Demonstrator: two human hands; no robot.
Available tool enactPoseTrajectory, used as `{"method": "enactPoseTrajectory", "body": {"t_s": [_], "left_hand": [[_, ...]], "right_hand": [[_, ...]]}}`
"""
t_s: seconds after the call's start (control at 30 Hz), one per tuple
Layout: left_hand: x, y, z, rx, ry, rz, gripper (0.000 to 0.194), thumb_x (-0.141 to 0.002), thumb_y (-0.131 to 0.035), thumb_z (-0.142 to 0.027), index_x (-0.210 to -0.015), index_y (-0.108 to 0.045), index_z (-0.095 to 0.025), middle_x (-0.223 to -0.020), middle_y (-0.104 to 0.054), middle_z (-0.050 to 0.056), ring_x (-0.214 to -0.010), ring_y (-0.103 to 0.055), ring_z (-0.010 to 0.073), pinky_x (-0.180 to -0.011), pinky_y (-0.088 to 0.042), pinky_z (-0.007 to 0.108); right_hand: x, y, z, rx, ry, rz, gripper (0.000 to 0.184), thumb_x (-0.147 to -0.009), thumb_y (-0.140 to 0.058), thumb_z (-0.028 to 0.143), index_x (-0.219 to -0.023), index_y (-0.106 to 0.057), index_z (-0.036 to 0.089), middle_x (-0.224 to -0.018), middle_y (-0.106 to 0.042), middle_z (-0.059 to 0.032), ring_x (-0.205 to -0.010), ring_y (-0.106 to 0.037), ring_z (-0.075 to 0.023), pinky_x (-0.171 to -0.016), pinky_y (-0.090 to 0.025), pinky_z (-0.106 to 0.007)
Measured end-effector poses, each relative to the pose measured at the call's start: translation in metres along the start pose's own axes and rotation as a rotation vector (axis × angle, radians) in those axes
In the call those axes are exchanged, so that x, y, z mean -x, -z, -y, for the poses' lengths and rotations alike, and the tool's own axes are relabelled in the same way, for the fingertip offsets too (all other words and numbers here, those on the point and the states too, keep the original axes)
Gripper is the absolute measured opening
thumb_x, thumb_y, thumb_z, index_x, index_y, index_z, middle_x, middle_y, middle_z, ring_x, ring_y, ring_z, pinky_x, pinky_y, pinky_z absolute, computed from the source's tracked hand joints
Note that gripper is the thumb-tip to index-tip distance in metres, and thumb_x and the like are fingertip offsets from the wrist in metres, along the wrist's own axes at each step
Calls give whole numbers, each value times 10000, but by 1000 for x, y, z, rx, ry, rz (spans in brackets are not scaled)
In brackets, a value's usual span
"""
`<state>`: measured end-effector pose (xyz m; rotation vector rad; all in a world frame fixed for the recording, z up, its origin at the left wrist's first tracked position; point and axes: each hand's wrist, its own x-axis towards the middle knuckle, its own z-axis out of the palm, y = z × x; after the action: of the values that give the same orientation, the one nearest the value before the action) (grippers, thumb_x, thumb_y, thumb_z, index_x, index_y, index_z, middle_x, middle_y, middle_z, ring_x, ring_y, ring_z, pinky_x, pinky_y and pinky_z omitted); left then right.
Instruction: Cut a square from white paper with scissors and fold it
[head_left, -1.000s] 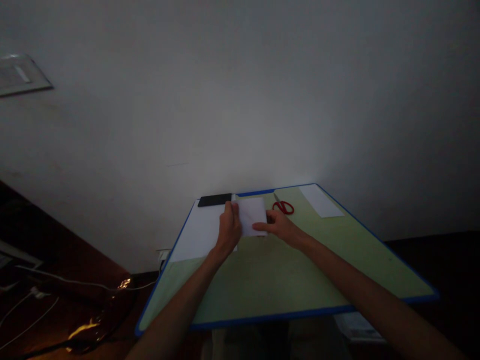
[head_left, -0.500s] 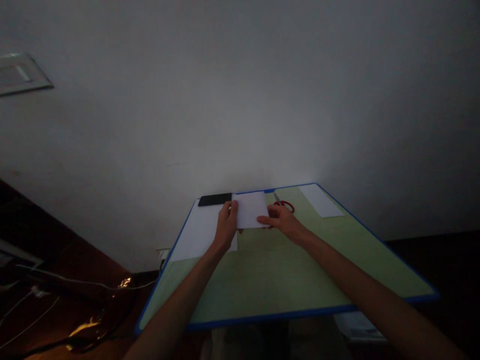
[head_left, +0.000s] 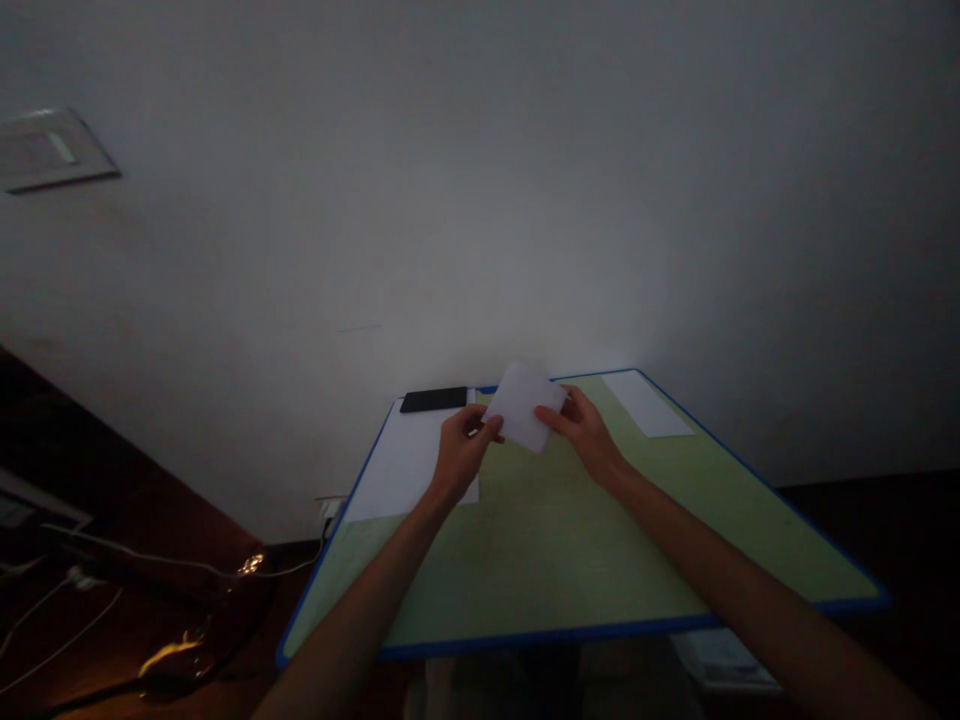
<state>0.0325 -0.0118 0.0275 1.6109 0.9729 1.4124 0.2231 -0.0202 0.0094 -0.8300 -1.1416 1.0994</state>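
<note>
A small white square of paper is held up over the far part of the table, turned so that one corner points down. My left hand pinches its left corner between thumb and fingers. On the opposite side, my right hand grips the paper's right corner, thumb on the near face and fingers behind. Whether the paper is folded, I cannot tell. The red-handled scissors seen earlier are hidden now, behind my right hand and the paper.
The green table has a blue edge and stands against a grey wall. A larger white sheet lies at its left, with a black phone-like slab at the top. A white paper strip lies far right. Cables run at the left.
The white paper has turned from lying square to standing on a corner, and both hands have shifted right with it. My right hand has moved up and now covers the scissors.
</note>
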Motion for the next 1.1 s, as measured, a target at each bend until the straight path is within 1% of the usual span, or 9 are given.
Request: {"method": "enactPoseTrajectory", "body": {"t_s": [0.1, 0.2, 0.27, 0.37, 0.5, 0.63, 0.83, 1.0, 1.1], "left_hand": [[-1, 4, -1, -113, -41, 135, 228, -823, -682, -360, -834, -677, -133, -743, -672, 39, -644, -648, 157, -629, -520, 285], [1, 5, -2, -292, -133, 247, 182, -855, -639, -306, -876, -698, -135, -749, -642, 37, -656, -598, 142, -627, -494, 268], [2, 4, -1, -390, -225, 301, 169, -872, -610, -266, -914, -714, -141, -764, -622, 38, -674, -572, 138, -624, -474, 256], [3, 4, 3, -429, -291, 371, 206, -897, -570, -232, -1004, -726, -152, -808, -616, 47, -697, -568, 136, -620, -465, 246], [1, 5, 8, -430, -308, 317, 234, -886, -602, -214, -1083, -723, -178, -798, -632, 36, -688, -574, 131, -626, -479, 242], [0, 5, 10, -443, -376, 244, 215, -868, -658, -220, -1064, -740, -185, -751, -653, 23, -666, -578, 125, -635, -478, 237], [-1, 5, 15, -506, -462, 248, 220, -912, -616, -251, -1064, -760, -184, -761, -691, 52, -674, -603, 143, -653, -463, 260], [-1, 4, 12, -430, -409, 214, 187, -885, -651, -278, -987, -785, -197, -785, -713, 59, -700, -628, 155, -668, -478, 271], [1, 1, 8, -275, -270, 148, 212, -830, -712, -330, -983, -781, -200, -824, -730, 55, -739, -655, 163, -713, -519, 282]], "right_hand": [[0, 11, 11, 270, 254, -70, 633, -759, -764, 381, -1326, -512, 255, -1244, -636, -110, -1080, -624, -245, -891, -516, -413], [-1, 22, 19, 522, 462, 59, 619, -820, -725, 352, -1391, -494, 287, -1379, -550, -108, -1208, -552, -247, -942, -488, -411], [-1, 27, 20, 598, 496, 160, 520, -857, -689, 349, -1355, -553, 292, -1358, -571, -101, -1166, -578, -234, -877, -513, -370], [-3, 31, 17, 641, 437, 251, 363, -893, -646, 368, -1241, -662, 269, -1186, -679, -93, -959, -654, -198, -679, -517, -280], [-5, 33, 13, 676, 424, 332, 266, -889, -656, 392, -1096, -747, 251, -1013, -735, -73, -854, -662, -182, -580, -473, -238], [-7, 35, 11, 669, 440, 365, 243, -895, -653, 393, -1066, -764, 260, -942, -745, -58, -816, -665, -175, -642, -494, -260], [-10, 38, 6, 716, 496, 388, 233, -920, -633, 359, -1090, -759, 262, -910, -729, -50, -812, -654, -168, -712, -493, -285], [-10, 37, 5, 715, 531, 376, 234, -943, -596, 355, -1093, -759, 278, -900, -703, -48, -801, -643, -164, -720, -492, -293], [-8, 34, 7, 662, 534, 320, 233, -936, -605, 363, -1084, -762, 276, -892, -700, -49, -804, -643, -167, -714, -499, -293]]}}
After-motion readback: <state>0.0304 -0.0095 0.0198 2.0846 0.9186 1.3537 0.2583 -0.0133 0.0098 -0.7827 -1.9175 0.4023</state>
